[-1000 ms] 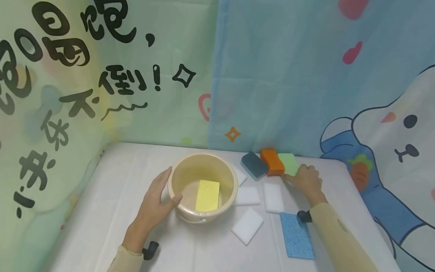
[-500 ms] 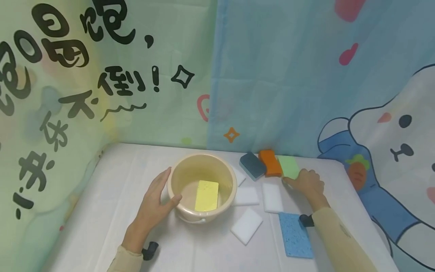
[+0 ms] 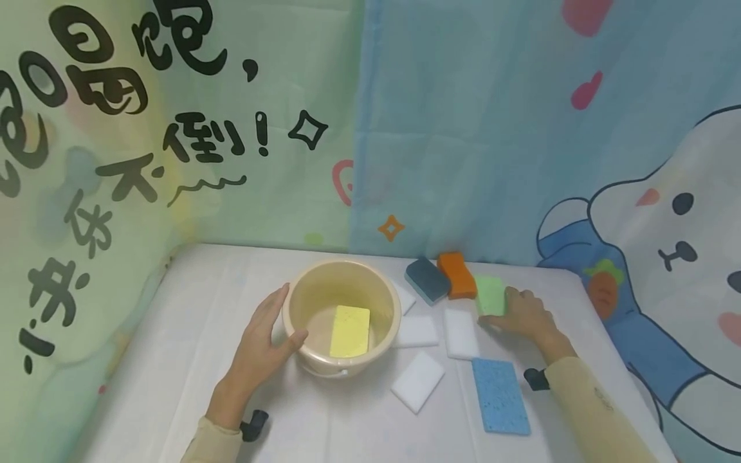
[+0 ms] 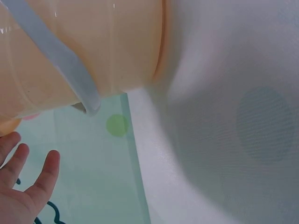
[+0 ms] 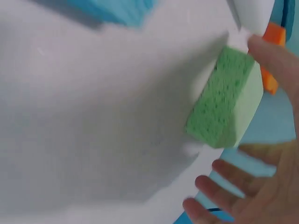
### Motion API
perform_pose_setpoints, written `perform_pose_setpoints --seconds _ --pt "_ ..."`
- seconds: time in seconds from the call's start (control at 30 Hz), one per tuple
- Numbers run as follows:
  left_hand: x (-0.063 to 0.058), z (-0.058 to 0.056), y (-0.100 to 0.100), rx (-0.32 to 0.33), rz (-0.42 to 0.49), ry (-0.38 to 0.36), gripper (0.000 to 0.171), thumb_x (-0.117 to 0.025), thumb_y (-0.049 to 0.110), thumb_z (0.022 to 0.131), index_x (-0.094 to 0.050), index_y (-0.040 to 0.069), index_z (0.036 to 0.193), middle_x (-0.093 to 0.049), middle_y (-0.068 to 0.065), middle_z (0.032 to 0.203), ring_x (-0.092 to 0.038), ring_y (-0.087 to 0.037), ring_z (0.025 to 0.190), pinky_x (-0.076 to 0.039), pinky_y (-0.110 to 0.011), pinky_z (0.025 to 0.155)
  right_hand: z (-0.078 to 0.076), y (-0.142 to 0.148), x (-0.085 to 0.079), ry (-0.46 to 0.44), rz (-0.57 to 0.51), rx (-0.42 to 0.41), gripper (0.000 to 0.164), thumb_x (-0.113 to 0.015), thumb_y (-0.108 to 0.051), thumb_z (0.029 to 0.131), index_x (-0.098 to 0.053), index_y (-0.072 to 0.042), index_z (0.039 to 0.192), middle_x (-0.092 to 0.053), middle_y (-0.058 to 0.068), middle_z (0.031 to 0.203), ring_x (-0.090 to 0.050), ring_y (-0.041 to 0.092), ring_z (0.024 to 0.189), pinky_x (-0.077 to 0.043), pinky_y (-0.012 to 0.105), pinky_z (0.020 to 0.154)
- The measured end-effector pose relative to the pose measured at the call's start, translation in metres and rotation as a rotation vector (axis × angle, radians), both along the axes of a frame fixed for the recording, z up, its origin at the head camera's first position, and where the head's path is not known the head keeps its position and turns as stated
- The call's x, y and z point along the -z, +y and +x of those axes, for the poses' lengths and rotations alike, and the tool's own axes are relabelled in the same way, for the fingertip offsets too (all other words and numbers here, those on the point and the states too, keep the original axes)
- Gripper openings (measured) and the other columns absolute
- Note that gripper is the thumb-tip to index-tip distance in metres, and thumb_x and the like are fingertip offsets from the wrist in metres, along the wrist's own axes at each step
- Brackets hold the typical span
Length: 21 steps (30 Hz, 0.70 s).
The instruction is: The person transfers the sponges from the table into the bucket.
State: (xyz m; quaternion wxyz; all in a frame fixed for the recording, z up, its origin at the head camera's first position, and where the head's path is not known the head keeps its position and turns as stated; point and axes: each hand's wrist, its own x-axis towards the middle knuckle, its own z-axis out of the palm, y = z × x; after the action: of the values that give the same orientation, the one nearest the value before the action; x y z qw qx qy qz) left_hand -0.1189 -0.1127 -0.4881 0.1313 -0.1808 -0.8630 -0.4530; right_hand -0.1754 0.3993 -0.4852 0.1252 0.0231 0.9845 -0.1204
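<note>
At the far right of the surface (image 3: 145, 373), the right hand (image 3: 523, 315) pinches a green sponge (image 3: 490, 296). Further left, the left hand (image 3: 263, 344) spreads wide against a beige bucket (image 3: 338, 286).

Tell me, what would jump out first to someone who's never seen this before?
Probably the printed backdrop behind the table, with bold black lettering on the left and a white cartoon animal on the right. Next, the cream bucket on the table, with a yellow sponge inside and the left hand at its side. To its right, the right hand pinches a light green sponge.
</note>
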Motion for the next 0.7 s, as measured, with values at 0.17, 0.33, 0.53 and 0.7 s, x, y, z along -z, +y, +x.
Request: perform_pose_setpoints --seconds 0.17,0.33,0.53,0.7 --pt "0.002 -0.001 -0.002 -0.004 -0.002 -0.011 0.082 -0.07 0.039 0.09 -0.032 0.012 0.158 -0.039 -0.009 0.157 -0.033 -0.032 0.144 -0.032 -0.06 0.113 -0.018 0.006 -0.001 -0.078 -0.03 -0.094 0.111 -0.08 -0.049 0.079 -0.02 0.012 0.15 -0.026 0.046 0.14 -0.03 0.062 0.122 -0.032 0.08 0.093" --pt "0.0 0.0 -0.002 0.008 0.011 -0.01 0.082 -0.07 0.04 0.09 -0.031 0.014 0.158 -0.038 -0.008 0.157 -0.033 -0.031 0.144 -0.031 -0.059 0.113 -0.034 0.007 -0.006 -0.142 -0.02 -0.161 0.112 -0.084 -0.039 0.075 -0.017 0.007 0.153 -0.016 0.046 0.146 -0.021 0.066 0.128 -0.026 0.083 0.096" --pt "0.001 -0.001 -0.002 0.007 0.003 -0.01 0.082 -0.069 0.041 0.091 -0.031 0.014 0.158 -0.037 -0.008 0.158 -0.032 -0.03 0.144 -0.03 -0.058 0.114 -0.045 0.005 -0.005 -0.177 -0.02 -0.238 0.116 -0.088 -0.035 0.07 -0.017 0.006 0.153 -0.01 0.044 0.15 -0.014 0.067 0.132 -0.02 0.085 0.098" --pt "0.001 -0.002 -0.003 -0.003 -0.002 -0.014 0.082 -0.07 0.04 0.091 -0.031 0.015 0.158 -0.037 -0.008 0.158 -0.033 -0.03 0.144 -0.031 -0.057 0.114 -0.05 0.002 0.0 -0.152 -0.012 -0.252 0.113 -0.087 -0.032 0.07 -0.02 0.004 0.154 -0.018 0.038 0.153 -0.018 0.06 0.135 -0.022 0.082 0.1"
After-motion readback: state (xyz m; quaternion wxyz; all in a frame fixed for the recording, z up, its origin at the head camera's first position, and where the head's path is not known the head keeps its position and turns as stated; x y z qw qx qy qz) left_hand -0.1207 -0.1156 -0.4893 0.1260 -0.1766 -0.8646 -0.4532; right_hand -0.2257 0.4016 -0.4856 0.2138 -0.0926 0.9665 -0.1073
